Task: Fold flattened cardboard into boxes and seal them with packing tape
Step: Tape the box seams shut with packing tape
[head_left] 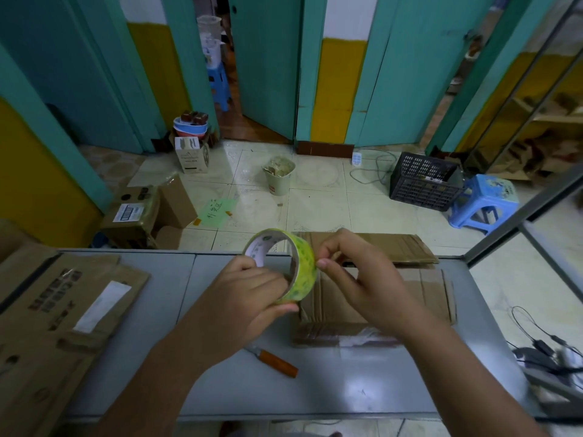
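The left hand [249, 291] grips the tape roll [306, 272]. Its thumb lies under the roll's lower edge and its curled fingers reach into the hole of the core. The roll is yellow-green outside and white inside, and it is held on edge above the grey table [315, 389], a little over the far half.

The right hand [356, 279] comes to the roll from 3 o'clock. Its fingers are curled, and the thumb and forefinger pinch at the outer layer of the roll. I cannot tell whether a free end of tape is already lifted.

Under the right hand lies a flattened cardboard [426, 298] on the table, with some clear tape along its near edge. Behind it, at 12 o'clock, a second flat cardboard sheet [394, 244] lies over the far edge of the table.

At 6 o'clock from the roll a knife with an orange handle [277, 362] lies on the table, apart from both hands. At 9 o'clock, a stack of flat cardboard [63, 310] with labels covers the left end of the table.

On the floor beyond the table stand a pale bin [279, 178] at 12 o'clock, and a black crate [422, 181] and a blue stool [485, 200] at 2 o'clock.
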Motion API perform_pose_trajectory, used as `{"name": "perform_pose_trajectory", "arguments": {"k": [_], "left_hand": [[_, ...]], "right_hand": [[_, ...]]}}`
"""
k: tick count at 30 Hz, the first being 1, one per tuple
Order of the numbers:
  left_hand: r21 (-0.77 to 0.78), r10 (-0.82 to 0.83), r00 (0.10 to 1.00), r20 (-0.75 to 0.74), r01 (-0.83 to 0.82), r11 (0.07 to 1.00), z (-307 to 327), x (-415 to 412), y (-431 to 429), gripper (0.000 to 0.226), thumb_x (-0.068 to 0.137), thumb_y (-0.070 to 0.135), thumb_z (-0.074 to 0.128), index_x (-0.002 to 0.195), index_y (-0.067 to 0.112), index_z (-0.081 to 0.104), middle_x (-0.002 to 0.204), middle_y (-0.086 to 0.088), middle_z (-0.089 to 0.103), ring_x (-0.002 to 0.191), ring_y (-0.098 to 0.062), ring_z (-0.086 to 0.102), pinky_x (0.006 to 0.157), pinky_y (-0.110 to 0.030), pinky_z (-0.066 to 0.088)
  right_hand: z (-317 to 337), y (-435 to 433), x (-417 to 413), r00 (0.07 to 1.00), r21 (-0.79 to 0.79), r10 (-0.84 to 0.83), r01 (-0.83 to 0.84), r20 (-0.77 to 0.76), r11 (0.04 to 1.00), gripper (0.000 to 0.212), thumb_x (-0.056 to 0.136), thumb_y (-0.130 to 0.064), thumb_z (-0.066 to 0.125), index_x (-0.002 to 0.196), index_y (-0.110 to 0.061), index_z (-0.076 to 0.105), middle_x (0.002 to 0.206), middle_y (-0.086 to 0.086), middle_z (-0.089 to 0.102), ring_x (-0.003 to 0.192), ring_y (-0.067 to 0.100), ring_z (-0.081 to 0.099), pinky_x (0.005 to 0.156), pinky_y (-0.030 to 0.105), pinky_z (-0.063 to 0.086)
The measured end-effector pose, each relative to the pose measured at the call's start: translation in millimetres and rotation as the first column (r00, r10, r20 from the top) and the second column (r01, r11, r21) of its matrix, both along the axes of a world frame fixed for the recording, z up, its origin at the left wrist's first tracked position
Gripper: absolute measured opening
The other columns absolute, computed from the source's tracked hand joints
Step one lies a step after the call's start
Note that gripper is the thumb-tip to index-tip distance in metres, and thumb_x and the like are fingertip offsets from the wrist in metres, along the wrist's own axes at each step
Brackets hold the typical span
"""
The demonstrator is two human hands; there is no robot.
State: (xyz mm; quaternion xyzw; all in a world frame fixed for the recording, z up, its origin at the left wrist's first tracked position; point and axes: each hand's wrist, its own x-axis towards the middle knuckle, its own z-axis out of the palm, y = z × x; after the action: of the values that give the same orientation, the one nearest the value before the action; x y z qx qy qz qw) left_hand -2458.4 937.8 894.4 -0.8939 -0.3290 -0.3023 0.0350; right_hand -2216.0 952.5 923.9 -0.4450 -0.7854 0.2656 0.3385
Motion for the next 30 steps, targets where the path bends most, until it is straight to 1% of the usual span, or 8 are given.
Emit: {"name": "perform_pose_trajectory", "arguments": {"k": [3, 7, 12, 16, 18, 20, 23, 30], "left_hand": [[-0.021, -0.017, 1.0, 0.012, 0.017, 1.0, 1.1, -0.7, -0.6, 0.032, 0.102, 0.035, 0.063, 0.08, 0.012, 0.065, 0.075, 0.002, 0.059, 0.067, -0.019, 0.052, 0.075, -0.036, 0.039], [-0.066, -0.037, 0.998, 0.052, 0.041, 0.997, 1.1, -0.6, -1.6, 0.029, 0.103, 0.035, 0.064, 0.081, 0.015, 0.06, 0.075, 0.004, 0.054, 0.069, -0.014, 0.045, 0.076, -0.033, 0.037], [-0.098, -0.015, 0.997, 0.07, 0.022, 0.995, 0.4, 2.0, -0.6, 0.031, 0.103, 0.037, 0.062, 0.081, 0.016, 0.057, 0.073, 0.005, 0.052, 0.067, -0.013, 0.041, 0.073, -0.036, 0.038], [-0.075, 0.037, 0.996, 0.087, -0.031, 0.997, 2.2, -7.2, 3.9, 0.033, 0.101, 0.038, 0.064, 0.079, 0.015, 0.059, 0.069, 0.005, 0.053, 0.065, -0.011, 0.04, 0.072, -0.036, 0.039], [-0.023, 0.052, 0.997, 0.063, -0.051, 0.998, 3.2, -9.4, 4.7, 0.034, 0.101, 0.038, 0.065, 0.077, 0.014, 0.061, 0.069, 0.004, 0.056, 0.063, -0.016, 0.047, 0.072, -0.037, 0.04], [0.036, 0.064, 0.997, 0.044, -0.066, 0.997, 3.8, -7.8, 4.5, 0.032, 0.101, 0.035, 0.067, 0.078, 0.013, 0.064, 0.071, 0.003, 0.059, 0.064, -0.018, 0.053, 0.072, -0.036, 0.041], [0.09, 0.077, 0.997, 0.03, -0.08, 0.993, 3.2, -2.6, 3.7, 0.025, 0.1, 0.028, 0.07, 0.081, 0.013, 0.07, 0.074, 0.003, 0.065, 0.066, -0.02, 0.06, 0.072, -0.037, 0.042], [0.083, 0.064, 0.998, -0.015, -0.062, 0.995, -0.3, -0.8, 0.0, 0.005, 0.095, 0.013, 0.079, 0.09, 0.012, 0.078, 0.084, 0.002, 0.073, 0.07, -0.021, 0.065, 0.068, -0.04, 0.046]], "right_hand": [[4.3, 0.7, 0.9, 0.997, 0.026, 0.046, -0.048, 0.056, 0.999, 0.009, 0.104, -0.014, 0.06, 0.096, -0.019, 0.061, 0.095, -0.008, 0.059, 0.088, 0.011, 0.058, 0.075, 0.03, 0.05], [6.1, -0.6, 0.4, 0.988, 0.031, 0.068, -0.073, 0.138, 0.997, 0.01, 0.107, -0.023, 0.048, 0.097, -0.024, 0.051, 0.092, -0.012, 0.051, 0.083, 0.007, 0.05, 0.068, 0.018, 0.039], [3.1, -6.4, 5.1, 0.989, -0.008, 0.098, -0.097, 0.109, 0.995, 0.013, 0.11, -0.022, 0.045, 0.098, -0.021, 0.048, 0.089, -0.017, 0.045, 0.079, 0.006, 0.046, 0.067, 0.014, 0.035], [-1.1, -8.6, 3.0, 0.994, -0.02, -0.052, 0.05, -0.097, 0.999, 0.009, 0.107, -0.019, 0.055, 0.098, -0.021, 0.058, 0.09, -0.013, 0.058, 0.083, 0.013, 0.058, 0.072, 0.026, 0.049], [-0.9, -7.9, 0.0, 0.942, -0.128, -0.2, 0.171, -0.269, 0.977, 0.007, 0.101, -0.013, 0.066, 0.101, -0.019, 0.069, 0.093, -0.008, 0.071, 0.089, 0.013, 0.069, 0.08, 0.03, 0.057], [-0.1, -9.3, -5.8, 0.886, -0.267, -0.263, 0.167, -0.381, 0.949, 0.014, 0.096, -0.013, 0.073, 0.109, -0.019, 0.076, 0.098, -0.005, 0.079, 0.096, 0.012, 0.075, 0.086, 0.03, 0.061], [1.0, -14.4, -15.5, 0.86, -0.369, -0.262, 0.093, -0.439, 0.925, 0.023, 0.095, -0.017, 0.076, 0.118, -0.018, 0.077, 0.102, -0.004, 0.081, 0.098, 0.015, 0.077, 0.083, 0.027, 0.061], [3.0, -17.2, -17.1, 0.804, -0.535, -0.369, 0.075, -0.467, 0.842, 0.015, 0.097, -0.016, 0.072, 0.109, -0.021, 0.079, 0.095, 0.003, 0.081, 0.091, 0.019, 0.078, 0.072, 0.029, 0.062]]}}
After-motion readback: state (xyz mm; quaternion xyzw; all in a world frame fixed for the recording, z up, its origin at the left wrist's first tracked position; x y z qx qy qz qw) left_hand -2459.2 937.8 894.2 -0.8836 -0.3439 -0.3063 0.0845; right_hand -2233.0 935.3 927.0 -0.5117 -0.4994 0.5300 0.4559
